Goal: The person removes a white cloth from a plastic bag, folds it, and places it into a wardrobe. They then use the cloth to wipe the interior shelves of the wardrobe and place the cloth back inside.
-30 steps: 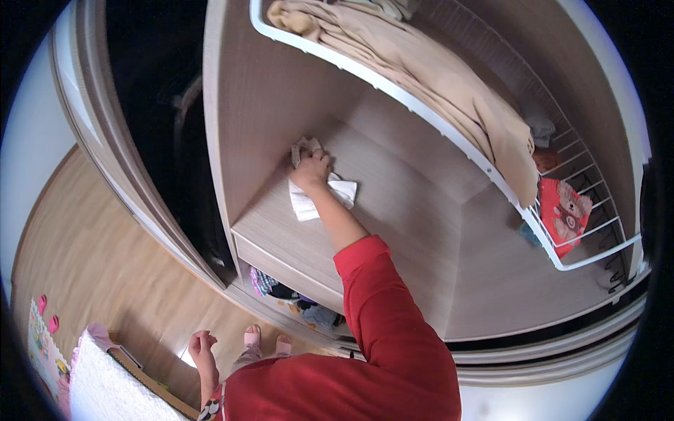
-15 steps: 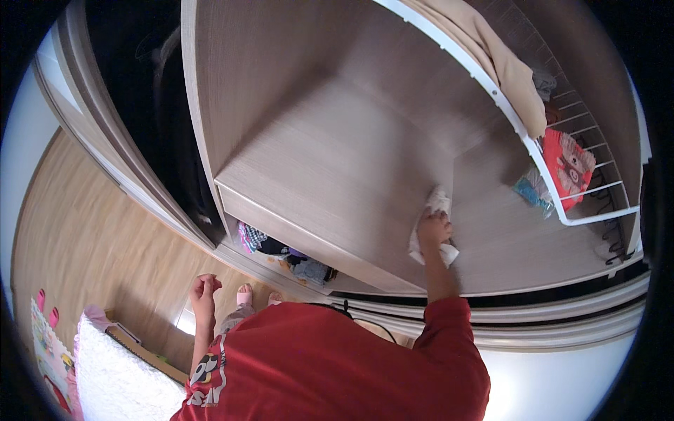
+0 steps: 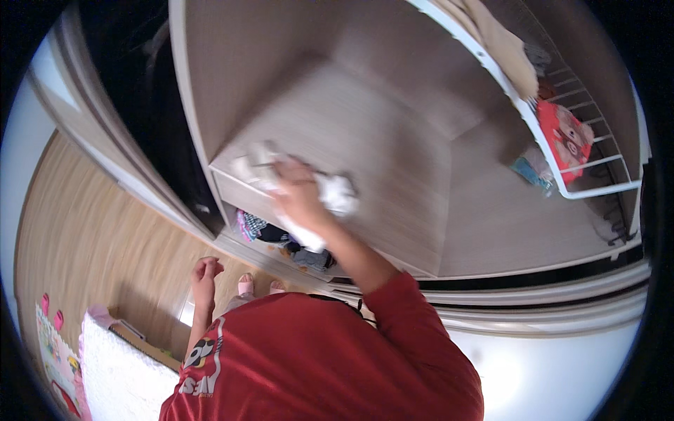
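Note:
With its palm down, my right hand [image 3: 298, 188] presses a crumpled white cloth [image 3: 340, 195] onto the wood-grain shelf [image 3: 393, 161] of a wardrobe, close to the shelf's front left corner. Part of the cloth hangs over the front edge; motion blurs both hand and cloth. Down at the left, my left hand [image 3: 206, 272] hangs over the floor with its fingers curled in, and nothing shows in it.
A white wire basket [image 3: 521, 105] at the right holds beige fabric [image 3: 495, 42] and a red packet [image 3: 564, 140]. Beside it lies a blue-and-clear packet [image 3: 531, 172]. Folded clothes [image 3: 270, 235] fill a space below the shelf. White fluffy bedding [image 3: 130, 372] is at lower left.
My right hand has swept the white cloth leftward across the shelf, from beside the right-hand seam to the front left corner. My left hand has hardly moved.

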Available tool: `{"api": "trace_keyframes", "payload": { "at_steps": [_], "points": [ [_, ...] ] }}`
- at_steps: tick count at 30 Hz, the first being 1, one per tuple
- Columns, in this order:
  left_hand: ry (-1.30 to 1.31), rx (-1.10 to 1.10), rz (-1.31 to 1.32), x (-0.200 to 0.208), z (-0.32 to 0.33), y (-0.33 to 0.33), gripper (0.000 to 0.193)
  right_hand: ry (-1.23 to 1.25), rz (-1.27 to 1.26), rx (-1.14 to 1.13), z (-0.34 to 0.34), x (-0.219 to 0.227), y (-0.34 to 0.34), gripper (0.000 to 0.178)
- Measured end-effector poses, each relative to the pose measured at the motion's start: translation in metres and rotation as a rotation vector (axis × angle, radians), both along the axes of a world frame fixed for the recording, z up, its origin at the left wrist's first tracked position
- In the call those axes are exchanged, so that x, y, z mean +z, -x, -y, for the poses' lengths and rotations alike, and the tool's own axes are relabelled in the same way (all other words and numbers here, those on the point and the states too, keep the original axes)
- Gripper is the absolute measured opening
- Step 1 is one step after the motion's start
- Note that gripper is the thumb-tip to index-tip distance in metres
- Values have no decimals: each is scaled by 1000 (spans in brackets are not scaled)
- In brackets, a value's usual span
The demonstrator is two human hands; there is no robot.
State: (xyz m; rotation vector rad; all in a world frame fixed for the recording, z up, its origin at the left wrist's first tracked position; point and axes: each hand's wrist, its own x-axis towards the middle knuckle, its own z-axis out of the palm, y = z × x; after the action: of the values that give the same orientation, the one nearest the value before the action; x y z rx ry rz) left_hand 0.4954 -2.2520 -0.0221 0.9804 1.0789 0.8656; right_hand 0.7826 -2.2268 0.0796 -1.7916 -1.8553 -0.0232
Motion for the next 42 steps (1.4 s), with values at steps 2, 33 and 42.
{"api": "trace_keyframes", "payload": {
  "at_steps": [2, 33, 42],
  "points": [
    [20, 10, 8, -2, 0, 3, 21, 117, -64, -417, 37, -9, -66, 53],
    [-236, 97, 36, 27, -20, -3, 17, -60, -53, 549, -22, 52, 45, 36],
    [-886, -15, -172, 131, -76, -85, 6, 16, 212, 266, -12, 39, 19, 41]
  ]
}}
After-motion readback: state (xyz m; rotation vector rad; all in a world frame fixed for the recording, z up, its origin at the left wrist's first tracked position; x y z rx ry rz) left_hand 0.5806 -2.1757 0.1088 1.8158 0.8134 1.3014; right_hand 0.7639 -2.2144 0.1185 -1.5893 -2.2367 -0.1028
